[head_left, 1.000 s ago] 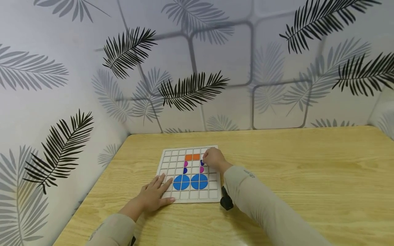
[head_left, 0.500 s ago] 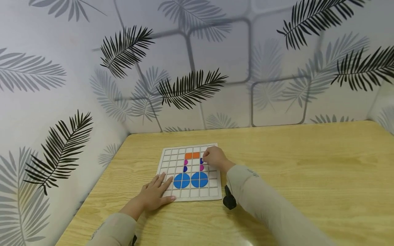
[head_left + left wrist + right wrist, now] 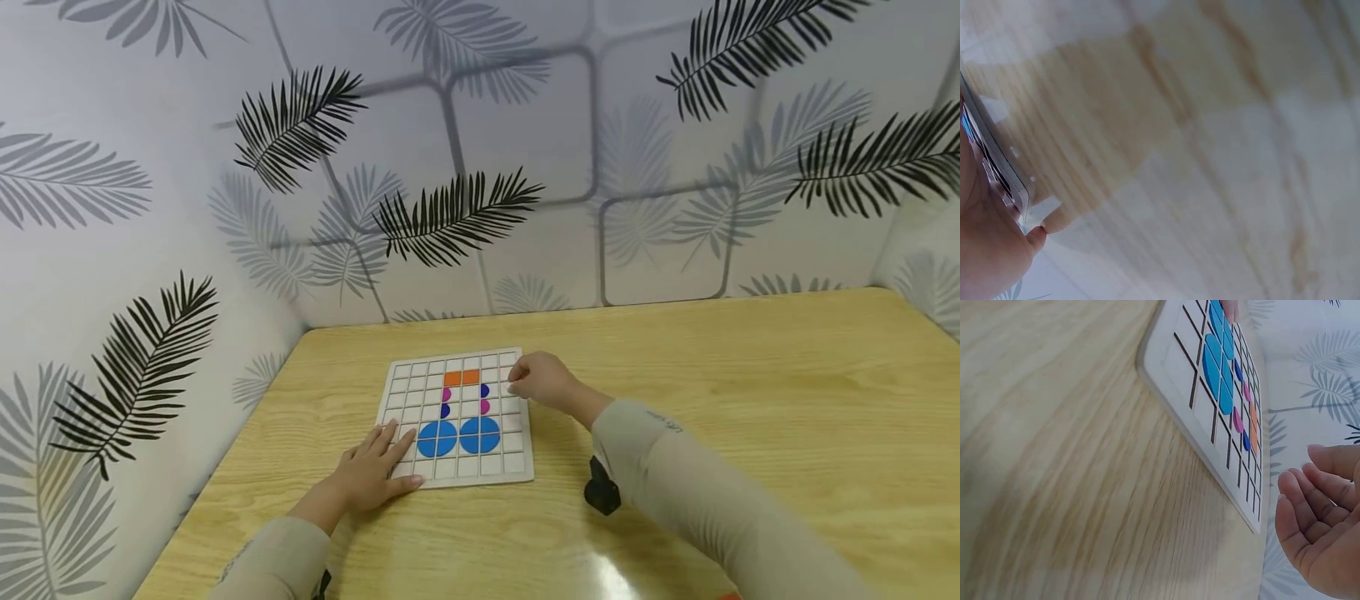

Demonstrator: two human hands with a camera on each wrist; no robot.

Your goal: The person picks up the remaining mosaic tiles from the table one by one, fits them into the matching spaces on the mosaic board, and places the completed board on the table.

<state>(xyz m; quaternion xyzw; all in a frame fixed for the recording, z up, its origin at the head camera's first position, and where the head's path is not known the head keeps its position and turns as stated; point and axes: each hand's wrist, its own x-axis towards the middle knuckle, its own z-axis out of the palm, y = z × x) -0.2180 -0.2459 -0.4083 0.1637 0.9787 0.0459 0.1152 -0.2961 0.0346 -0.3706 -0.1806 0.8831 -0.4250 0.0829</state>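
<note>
A white grid board [image 3: 517, 463] lies on the table. Coloured pieces fill some of its squares: two orange squares [image 3: 453, 378], blue quarter pieces forming two circles [image 3: 427, 431], and half-round pieces in pink [image 3: 484, 407] and dark blue [image 3: 484, 390]. My left hand [image 3: 363, 477] rests with spread fingers on the board's near left corner, its thumb along the near edge. Just above the board's right edge hovers my right hand [image 3: 547, 382]. In the right wrist view the fingers of that right hand [image 3: 1325, 525] are loosely bent, holding nothing.
The wooden table [image 3: 712, 400] extends to the right of the board. Behind and to the left stands a wall [image 3: 540, 250] with a leaf pattern. A small bit of a red thing [image 3: 729, 596] shows at the bottom edge, beside the right sleeve.
My right hand has left the dark blue half-round piece and moved right to the board's edge, baring that piece. My left hand stays on the corner. The head view has shifted slightly.
</note>
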